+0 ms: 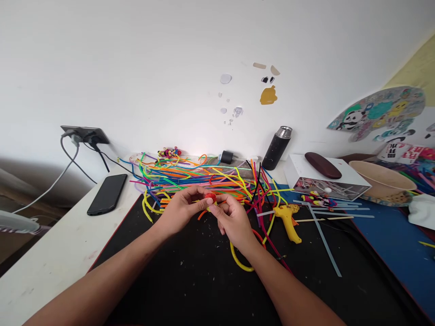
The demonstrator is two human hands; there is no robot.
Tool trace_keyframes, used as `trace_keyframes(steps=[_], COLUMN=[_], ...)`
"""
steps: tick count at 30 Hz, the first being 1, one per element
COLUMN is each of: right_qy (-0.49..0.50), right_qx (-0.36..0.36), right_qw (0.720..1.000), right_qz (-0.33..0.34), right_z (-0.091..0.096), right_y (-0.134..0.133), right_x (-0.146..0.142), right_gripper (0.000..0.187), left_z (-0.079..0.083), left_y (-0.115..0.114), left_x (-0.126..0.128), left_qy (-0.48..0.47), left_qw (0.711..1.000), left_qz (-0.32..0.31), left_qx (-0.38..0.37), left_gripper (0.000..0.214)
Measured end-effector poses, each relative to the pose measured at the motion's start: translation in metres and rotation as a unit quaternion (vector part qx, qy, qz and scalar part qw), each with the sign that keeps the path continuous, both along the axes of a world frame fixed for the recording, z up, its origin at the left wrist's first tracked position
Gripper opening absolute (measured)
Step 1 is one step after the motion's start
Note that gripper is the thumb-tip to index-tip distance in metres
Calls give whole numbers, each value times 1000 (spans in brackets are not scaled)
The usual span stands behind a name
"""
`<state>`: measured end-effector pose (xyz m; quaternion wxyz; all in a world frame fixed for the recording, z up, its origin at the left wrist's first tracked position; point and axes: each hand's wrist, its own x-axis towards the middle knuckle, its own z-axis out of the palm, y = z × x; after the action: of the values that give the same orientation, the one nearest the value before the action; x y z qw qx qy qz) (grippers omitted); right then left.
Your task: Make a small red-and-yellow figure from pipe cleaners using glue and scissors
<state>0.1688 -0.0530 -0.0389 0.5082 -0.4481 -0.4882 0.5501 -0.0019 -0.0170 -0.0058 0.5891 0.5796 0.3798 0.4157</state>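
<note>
Between the fingertips of both hands is a small red and yellow pipe cleaner piece [211,197], its red part rounded on top. My left hand [185,206] pinches it from the left with thumb and forefinger. From the other side, my right hand [233,219] closes on it, thumb against its lower part. The fingers cover much of the piece. Behind both hands lies a wide heap of coloured pipe cleaners [190,179]. A yellow pipe cleaner loop [239,262] curves out beneath my right wrist onto the black mat [183,280].
A yellow glue gun [288,221] lies to the right, among translucent glue sticks [324,242]. Further back stand a black flask [277,148], a white box [295,170] with a dark case [322,165] on top, and a basket [380,174]. At left lies a phone [107,194].
</note>
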Motion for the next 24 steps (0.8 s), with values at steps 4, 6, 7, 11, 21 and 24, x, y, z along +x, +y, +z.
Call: trace_keyframes(steps=[4, 6, 7, 11, 21, 24], right_qy=[-11, -17, -18, -21, -9, -5], right_qx=[13, 13, 12, 12, 21, 24], right_qw=[1000, 1000, 1000, 999, 1000, 1000], right_qz=[-11, -15, -18, -28, -9, -2], right_z=[1, 1, 1, 1, 1, 0], right_y=[-1, -2, -2, -2, -2, -1], right_x=[1, 2, 2, 2, 2, 2], right_gripper=[40, 40, 40, 41, 38, 37], left_z=[2, 1, 1, -1, 0, 0], left_y=[-2, -3, -3, -3, -2, -3], left_x=[3, 3, 3, 3, 3, 3], left_qy=[-23, -28, -28, -26, -44, -41], left_qw=[1000, 999, 999, 999, 999, 999], left_qz=[12, 14, 14, 18, 8, 8], left_qx=[-16, -23, -24, -16, -26, -27], left_gripper=[40, 40, 40, 39, 39, 39])
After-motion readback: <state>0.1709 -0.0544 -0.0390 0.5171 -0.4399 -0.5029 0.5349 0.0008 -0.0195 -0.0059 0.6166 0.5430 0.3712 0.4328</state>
